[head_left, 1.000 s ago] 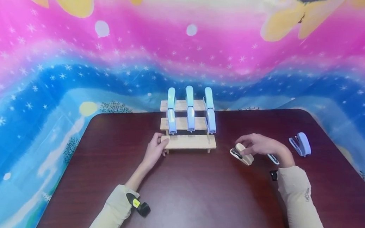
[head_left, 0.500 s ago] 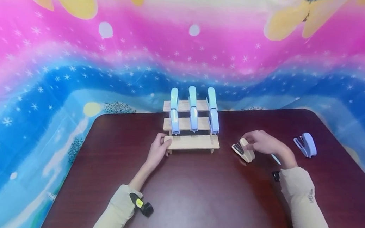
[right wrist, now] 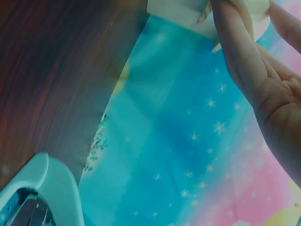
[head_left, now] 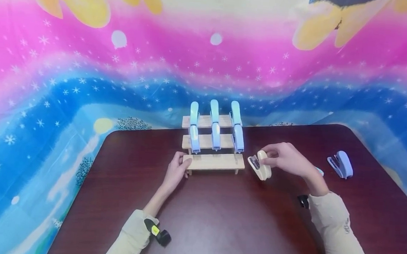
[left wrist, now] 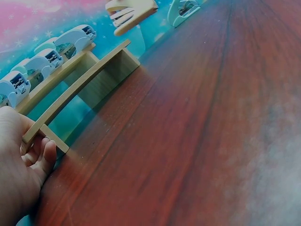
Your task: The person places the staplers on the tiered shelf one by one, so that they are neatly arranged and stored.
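Observation:
A three-step wooden display rack [head_left: 215, 162] stands near the back of the table. My left hand [head_left: 176, 171] grips the left end of its lowest shelf, thumb on top and fingers curled underneath, as the left wrist view shows. Just right of that shelf, my right hand [head_left: 286, 158] pinches a cream stapler [head_left: 264, 171] between thumb and fingers. In the left wrist view the cream stapler [left wrist: 134, 18] hangs above the tabletop, its jaw apart. Mint staplers [head_left: 215, 110] line the top shelf and lavender staplers [head_left: 216, 135] the middle one. The lowest shelf is bare.
A lavender stapler [head_left: 344, 165] stands at the table's right side. A mint stapler [right wrist: 61, 188] sits near the right wrist, mostly hidden by the arm in the head view. A patterned cloth backdrop [head_left: 158, 61] rises behind the dark red table [head_left: 211, 222].
My right hand has lifted the cream stapler and carried it left toward the rack, tilting it more upright. My left hand stays on the shelf end. The head view has shifted slightly.

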Action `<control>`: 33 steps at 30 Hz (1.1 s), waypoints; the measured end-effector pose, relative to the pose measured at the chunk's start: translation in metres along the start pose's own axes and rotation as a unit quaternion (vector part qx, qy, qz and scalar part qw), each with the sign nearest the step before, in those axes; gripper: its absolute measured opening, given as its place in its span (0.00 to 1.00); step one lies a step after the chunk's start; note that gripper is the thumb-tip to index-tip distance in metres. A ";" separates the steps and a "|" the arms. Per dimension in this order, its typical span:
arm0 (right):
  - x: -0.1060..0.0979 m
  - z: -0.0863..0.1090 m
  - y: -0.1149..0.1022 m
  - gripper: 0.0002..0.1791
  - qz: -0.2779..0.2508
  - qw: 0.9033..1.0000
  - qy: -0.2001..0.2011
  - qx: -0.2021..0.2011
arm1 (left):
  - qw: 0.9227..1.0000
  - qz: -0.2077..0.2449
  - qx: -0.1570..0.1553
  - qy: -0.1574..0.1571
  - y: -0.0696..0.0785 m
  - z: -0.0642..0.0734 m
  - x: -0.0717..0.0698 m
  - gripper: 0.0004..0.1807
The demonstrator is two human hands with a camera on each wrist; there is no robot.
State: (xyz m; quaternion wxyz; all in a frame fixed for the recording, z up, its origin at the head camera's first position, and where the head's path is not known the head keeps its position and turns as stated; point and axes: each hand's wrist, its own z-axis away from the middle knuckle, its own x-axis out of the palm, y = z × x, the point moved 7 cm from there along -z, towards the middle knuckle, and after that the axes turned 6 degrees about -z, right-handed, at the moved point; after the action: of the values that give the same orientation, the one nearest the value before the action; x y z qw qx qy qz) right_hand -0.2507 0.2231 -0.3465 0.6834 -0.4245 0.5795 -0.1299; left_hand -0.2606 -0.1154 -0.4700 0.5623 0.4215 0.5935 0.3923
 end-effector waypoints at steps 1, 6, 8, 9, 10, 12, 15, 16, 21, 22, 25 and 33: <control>0.001 -0.001 -0.002 0.15 0.000 1.000 0.005 0.000 | 1.000 0.001 0.003 0.001 0.001 -0.001 0.000 0.17; 0.012 -0.006 -0.005 0.14 0.001 1.000 0.014 0.017 | 1.000 0.000 -0.002 -0.002 -0.001 -0.001 0.002 0.17; 0.018 -0.006 -0.005 0.14 -0.003 1.000 0.011 0.025 | 1.000 -0.002 -0.008 -0.003 -0.002 0.000 0.003 0.17; 0.021 -0.007 -0.005 0.14 -0.005 1.000 0.011 0.028 | 1.000 -0.003 -0.008 -0.004 -0.002 0.000 0.003 0.17; 0.023 -0.008 -0.006 0.14 -0.009 0.999 0.011 0.031 | 1.000 -0.003 -0.007 -0.003 -0.002 0.000 0.003 0.17; 0.027 -0.009 -0.007 0.14 -0.011 0.999 0.017 0.034 | 1.000 0.000 -0.005 -0.001 -0.001 0.000 0.004 0.17; 0.030 -0.012 -0.008 0.14 -0.013 0.998 0.034 0.044 | 1.000 0.003 -0.002 -0.002 0.000 0.000 0.004 0.16; 0.031 -0.012 -0.009 0.14 -0.015 0.998 0.039 0.047 | 1.000 0.004 -0.001 -0.003 0.000 -0.001 0.004 0.16; 0.033 -0.015 -0.011 0.15 -0.016 0.997 0.061 0.050 | 1.000 0.000 0.004 -0.005 0.004 -0.004 0.002 0.17; 0.034 -0.016 -0.011 0.15 -0.015 0.997 0.064 0.050 | 1.000 -0.001 0.003 -0.005 0.005 -0.004 0.002 0.17; 0.037 -0.016 -0.011 0.15 -0.019 0.996 0.070 0.059 | 1.000 -0.004 0.000 -0.005 0.004 -0.003 0.001 0.17; 0.050 -0.020 -0.009 0.20 -0.024 0.993 0.081 0.085 | 1.000 -0.003 -0.008 -0.002 -0.002 0.001 0.000 0.18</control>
State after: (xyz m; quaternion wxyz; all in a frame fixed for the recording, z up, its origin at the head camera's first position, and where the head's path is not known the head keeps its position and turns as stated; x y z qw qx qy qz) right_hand -0.2508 0.1759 -0.3731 0.6649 -0.3665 0.6092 -0.2289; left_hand -0.2598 -0.1161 -0.4716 0.5678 0.4162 0.5904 0.3947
